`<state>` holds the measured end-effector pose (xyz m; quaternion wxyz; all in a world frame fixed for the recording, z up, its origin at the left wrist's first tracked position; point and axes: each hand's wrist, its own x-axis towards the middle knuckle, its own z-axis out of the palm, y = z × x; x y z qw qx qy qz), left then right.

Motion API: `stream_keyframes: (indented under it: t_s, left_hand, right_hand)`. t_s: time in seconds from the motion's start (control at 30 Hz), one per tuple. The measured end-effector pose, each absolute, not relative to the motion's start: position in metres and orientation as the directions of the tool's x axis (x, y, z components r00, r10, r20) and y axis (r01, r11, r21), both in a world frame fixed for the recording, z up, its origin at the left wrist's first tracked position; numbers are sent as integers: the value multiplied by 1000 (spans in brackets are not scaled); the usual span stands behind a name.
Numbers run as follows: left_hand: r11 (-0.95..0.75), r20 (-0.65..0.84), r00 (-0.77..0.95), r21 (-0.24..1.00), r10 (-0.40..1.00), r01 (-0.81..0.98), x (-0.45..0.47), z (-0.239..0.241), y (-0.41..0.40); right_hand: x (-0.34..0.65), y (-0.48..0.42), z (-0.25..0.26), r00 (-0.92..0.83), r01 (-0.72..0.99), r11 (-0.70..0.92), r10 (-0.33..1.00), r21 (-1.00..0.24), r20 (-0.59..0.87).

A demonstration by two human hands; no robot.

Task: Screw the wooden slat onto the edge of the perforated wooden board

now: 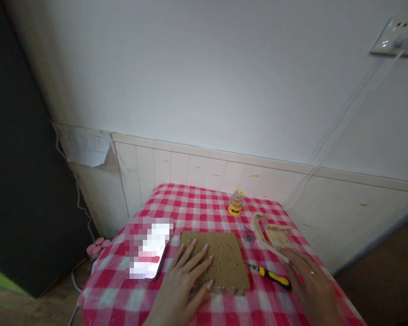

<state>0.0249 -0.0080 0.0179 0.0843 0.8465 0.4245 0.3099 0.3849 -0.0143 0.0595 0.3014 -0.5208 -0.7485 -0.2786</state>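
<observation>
Head view, looking down at a small tabletop (190, 208) covered with a red-and-white checked cloth and pushed against a white wall.

Left hand (187, 283): palm down, fingers spread and straight, grasping nothing. It lies flat on the near left part of a brown cardboard sheet (224, 260). The sheet lies flat at the middle of the tabletop, its surface speckled with small dark marks.

Right hand (309, 285): palm down on the cloth at the near right corner, fingers loosely extended, nothing held. Image is soft here; a ring shows on one finger. The fingertips reach the near end of the pale wooden parts (274, 237), a curved strip and a flat piece lying together right of the sheet. Cannot tell whether they touch.

Screwdriver (274, 277): yellow-and-black handle, lying on the cloth between the cardboard sheet and the right hand, just beside that hand, tip pointing toward the sheet.

Small dark screws (249, 234): loose cluster between the sheet's far right corner and the wooden parts.

Yellow bit holder (235, 203): upright, farther back, well apart from both hands.

Phone (149, 249): face up, left of the sheet, near the left hand.

Wall socket (394, 38): upper right, white cable running down the wall.
</observation>
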Motion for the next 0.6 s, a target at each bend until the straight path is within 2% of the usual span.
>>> stream_keyframes:
  t_s: [0.07, 0.13, 0.2, 0.3, 0.47, 0.6]
  left_hand:
    - [-629, 493, 409, 455, 768, 631, 23, 17, -11]
    - [-588, 539, 294, 527, 789, 613, 19, 13, -16]
    - [-509, 533, 164, 605, 830, 612, 14, 5, -20]
    - [-453, 509, 86, 661, 856, 599, 5, -6, -25]
    - [-514, 497, 199, 648, 845, 563, -9, -21, -21]
    - [-603, 534, 304, 576, 789, 552, -13, -37, -13]
  right_hand:
    - [357, -14, 69, -290, 930, 357, 577, 83, 763]
    - [323, -16, 77, -315, 896, 441, 537, 58, 783]
    - [285, -17, 82, -364, 848, 527, 504, 54, 783]
    - [231, -18, 82, -422, 809, 583, 494, 71, 760]
    - [183, -14, 68, -519, 722, 692, 518, 24, 680]
    - [183, -9, 58, -568, 619, 777, 545, -117, 617]
